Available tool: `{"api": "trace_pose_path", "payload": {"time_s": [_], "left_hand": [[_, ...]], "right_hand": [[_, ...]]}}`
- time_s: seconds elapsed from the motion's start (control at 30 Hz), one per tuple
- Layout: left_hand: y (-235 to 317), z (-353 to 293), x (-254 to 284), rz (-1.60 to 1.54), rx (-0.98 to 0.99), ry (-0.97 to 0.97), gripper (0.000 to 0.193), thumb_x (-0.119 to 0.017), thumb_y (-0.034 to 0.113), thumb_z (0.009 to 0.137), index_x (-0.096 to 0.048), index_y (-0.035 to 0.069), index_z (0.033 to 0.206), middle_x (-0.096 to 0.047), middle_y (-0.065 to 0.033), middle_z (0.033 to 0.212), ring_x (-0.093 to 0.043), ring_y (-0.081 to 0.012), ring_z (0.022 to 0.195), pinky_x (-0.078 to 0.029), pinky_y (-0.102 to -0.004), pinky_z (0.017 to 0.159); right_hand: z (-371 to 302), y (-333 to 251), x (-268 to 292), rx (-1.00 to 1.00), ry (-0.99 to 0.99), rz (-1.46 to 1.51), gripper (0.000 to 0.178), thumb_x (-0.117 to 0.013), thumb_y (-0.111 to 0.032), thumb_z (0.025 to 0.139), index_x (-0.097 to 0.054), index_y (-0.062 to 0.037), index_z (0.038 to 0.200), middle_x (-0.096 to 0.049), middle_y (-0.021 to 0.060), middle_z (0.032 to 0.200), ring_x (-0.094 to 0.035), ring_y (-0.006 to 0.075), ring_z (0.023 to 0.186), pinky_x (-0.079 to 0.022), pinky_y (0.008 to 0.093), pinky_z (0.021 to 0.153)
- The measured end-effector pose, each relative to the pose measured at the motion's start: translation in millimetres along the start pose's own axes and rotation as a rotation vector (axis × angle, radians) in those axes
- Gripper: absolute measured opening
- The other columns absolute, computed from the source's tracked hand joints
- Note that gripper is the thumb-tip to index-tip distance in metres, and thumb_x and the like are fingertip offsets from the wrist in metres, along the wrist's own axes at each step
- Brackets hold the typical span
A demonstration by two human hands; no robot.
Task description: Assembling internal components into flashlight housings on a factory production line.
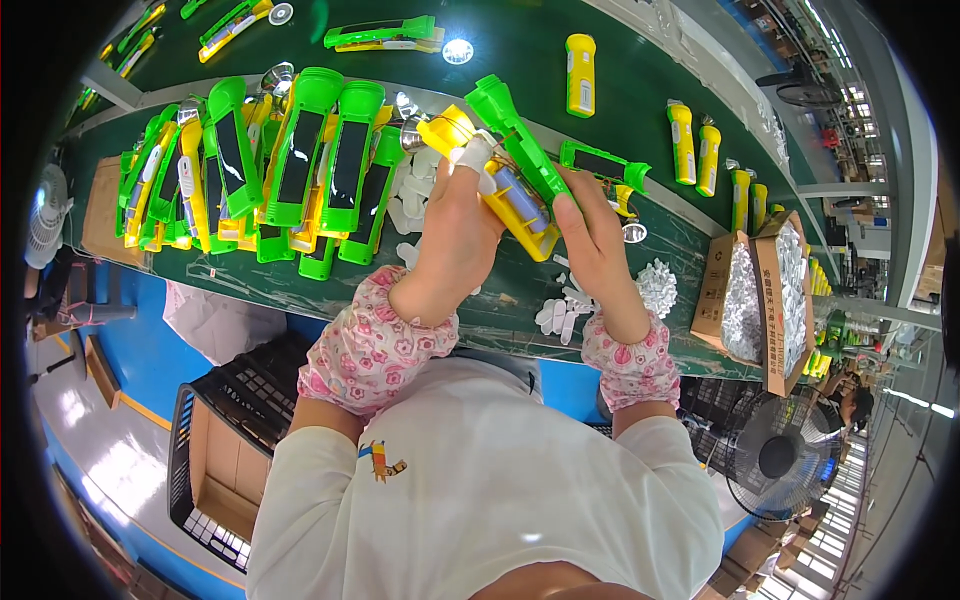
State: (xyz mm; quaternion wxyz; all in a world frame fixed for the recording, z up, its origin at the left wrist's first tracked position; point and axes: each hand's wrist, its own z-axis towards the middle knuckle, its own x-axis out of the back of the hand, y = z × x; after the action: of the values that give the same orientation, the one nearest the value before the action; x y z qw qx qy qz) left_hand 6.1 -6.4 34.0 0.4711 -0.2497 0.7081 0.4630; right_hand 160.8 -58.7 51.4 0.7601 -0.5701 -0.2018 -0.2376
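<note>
Both hands hold one open torch in front of the chest, over the green bench point(250, 292). Its yellow half point(512, 205) is at the left hand point(460, 235), which is curled nearly closed with its fingertips near the wide end. Something white sits by those fingertips, and I can't tell what it is. Its green half point(517, 135) is pinched at the narrow end by the right hand point(597, 240), which is partly closed. Between the hands, a blue battery point(525, 205) lies in the yellow half; it might slip out if that half tips too far. Just left of the left fingers is a shiny cup point(411, 134), which could get bent or scratched if it bumps something. If the halves get squeezed together crooked, they might nip a finger. Under the right hand lie white strips point(565, 314), and the flowery sleeve point(630, 358) could brush them away. Left of the left hand, many torches point(300, 160) are crowded together, so one knock might slide several. Past the right hand, a bump could spill the cardboard box point(711, 290).
</note>
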Motion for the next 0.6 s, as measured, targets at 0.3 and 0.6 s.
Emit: {"api": "trace_pose_path", "payload": {"time_s": [0.3, 0.6], "left_hand": [[-6.9, 4.5, 7.0, 0.129, -0.060, 0.108, 0.027, -0.039, 0.017, 0.096, -0.047, 0.003, 0.117, -0.055, -0.0085, 0.111, -0.055, -0.0204, 0.103, -0.044, -0.0380, 0.093], [-21.5, 12.1, 22.0, 0.022, -0.107, -0.004, 0.030, -0.042, 0.030, 0.098, -0.049, 0.006, 0.114, -0.058, -0.0097, 0.108, -0.058, -0.0204, 0.101, -0.046, -0.0379, 0.091]], "right_hand": [[-4.1, 0.4, -10.9, 0.029, 0.094, 0.060, 0.037, -0.046, -0.026, 0.098, -0.056, 0.0022, 0.119, -0.056, 0.0182, 0.094, -0.057, 0.0298, 0.089, -0.044, 0.0364, 0.077], [-10.5, -16.9, -19.2, -0.017, 0.063, -0.149, 0.044, -0.050, -0.022, 0.095, -0.047, -0.0093, 0.136, -0.049, 0.0169, 0.098, -0.056, 0.0289, 0.084, -0.046, 0.0353, 0.074]]}}
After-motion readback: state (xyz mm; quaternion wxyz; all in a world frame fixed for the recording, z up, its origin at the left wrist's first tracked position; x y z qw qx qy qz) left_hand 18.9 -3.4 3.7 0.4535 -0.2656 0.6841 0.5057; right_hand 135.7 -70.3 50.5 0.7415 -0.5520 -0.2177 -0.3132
